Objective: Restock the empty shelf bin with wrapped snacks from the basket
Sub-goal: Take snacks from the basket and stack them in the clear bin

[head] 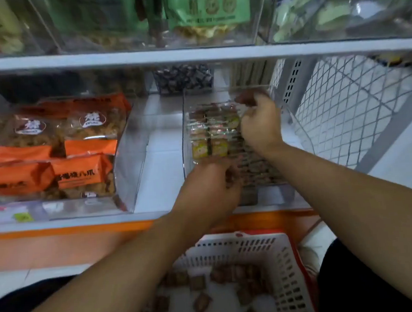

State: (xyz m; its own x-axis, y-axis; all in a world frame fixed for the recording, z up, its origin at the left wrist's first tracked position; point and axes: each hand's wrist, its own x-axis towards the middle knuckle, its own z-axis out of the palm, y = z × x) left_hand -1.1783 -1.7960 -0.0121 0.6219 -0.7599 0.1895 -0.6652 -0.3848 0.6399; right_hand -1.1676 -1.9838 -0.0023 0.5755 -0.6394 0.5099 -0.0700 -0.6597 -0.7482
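Our left hand [209,187] pinches small brown wrapped snacks [231,177] at the clear plastic bin's [185,123] front; our right hand [258,123] grips another deeper inside. More square glossy packets lie in the perforated white basket [280,255] below.

The clear plastic shelf bin [185,123] sits on the white shelf, holding neat rows of small square wrapped snacks [210,133]. Below it, the white perforated plastic basket [288,267] holds scattered brown wrapped snacks [200,302] lying loose on its bottom.
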